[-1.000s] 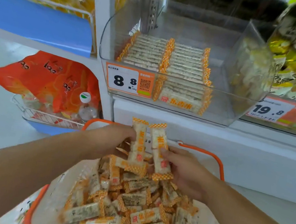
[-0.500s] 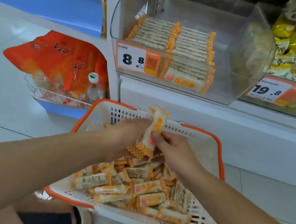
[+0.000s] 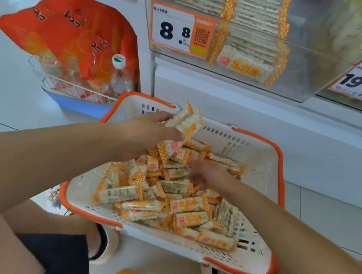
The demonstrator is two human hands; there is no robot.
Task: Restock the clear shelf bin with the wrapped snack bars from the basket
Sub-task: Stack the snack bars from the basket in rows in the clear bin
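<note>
careful, left hand (image 3: 150, 132) clutches 2 bars (image 3: 182, 128) loosely and could drop them; right hand (image 3: 210, 176), blurred, reaches spread-fingered into the basket (image 3: 275, 166).

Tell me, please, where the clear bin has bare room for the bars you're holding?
The clear bin looks bare right of the stacked bars, between them and its curved right wall. Its left and middle are crowded with rows. In the basket, bare floor shows along the far and right walls; the loose pile fills the rest.
</note>
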